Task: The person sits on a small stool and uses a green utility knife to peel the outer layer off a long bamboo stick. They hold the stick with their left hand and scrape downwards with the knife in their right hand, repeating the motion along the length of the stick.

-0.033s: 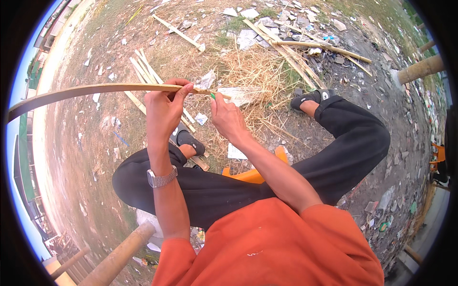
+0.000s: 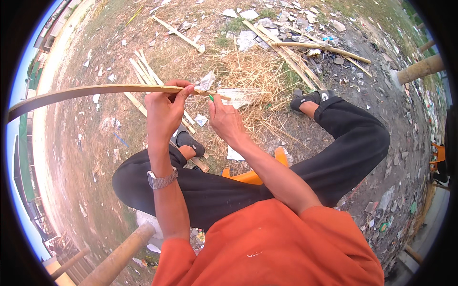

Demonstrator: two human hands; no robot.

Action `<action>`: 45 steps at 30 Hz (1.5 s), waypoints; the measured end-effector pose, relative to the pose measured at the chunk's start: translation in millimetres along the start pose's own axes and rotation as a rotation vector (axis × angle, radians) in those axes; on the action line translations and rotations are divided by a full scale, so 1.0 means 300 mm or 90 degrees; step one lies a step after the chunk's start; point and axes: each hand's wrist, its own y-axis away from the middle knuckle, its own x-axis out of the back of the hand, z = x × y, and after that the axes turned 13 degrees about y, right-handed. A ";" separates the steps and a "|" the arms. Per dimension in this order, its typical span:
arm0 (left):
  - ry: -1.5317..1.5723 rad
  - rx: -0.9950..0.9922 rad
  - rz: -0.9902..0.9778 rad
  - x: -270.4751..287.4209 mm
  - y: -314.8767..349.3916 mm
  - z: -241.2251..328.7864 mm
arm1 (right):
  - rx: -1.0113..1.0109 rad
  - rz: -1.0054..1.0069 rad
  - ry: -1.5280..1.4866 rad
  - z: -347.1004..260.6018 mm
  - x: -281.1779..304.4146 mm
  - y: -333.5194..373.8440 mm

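Note:
My left hand [image 2: 164, 108] is closed around a long bamboo strip [image 2: 105, 89], pinching it between thumb and fingers near its right end. The strip runs off to the left, where it appears to bend at the picture's rim. Just right of that grip, my right hand [image 2: 228, 121] is closed on a small green tool [image 2: 211, 97] held against the underside of the strip's narrower end. Only a bit of green shows at the fingertips; the rest of the tool is hidden. A pale shaved tip of the strip sticks out past the right fingers.
Dry straw-like shavings [image 2: 253, 71] lie beyond my hands. Split bamboo pieces rest at the left [image 2: 148, 69] and far right [image 2: 291, 57]. An orange seat-like object [image 2: 248, 178] shows between my legs. A thick bamboo pole [image 2: 420, 70] stands at right, another [image 2: 119, 252] at lower left.
My right hand has shifted very slightly left along the strip, toward my left hand. The left hand and strip look almost unmoved.

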 end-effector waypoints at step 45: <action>0.023 0.008 0.051 -0.036 -0.028 -0.003 | 0.049 0.304 -0.117 0.280 -0.322 -0.090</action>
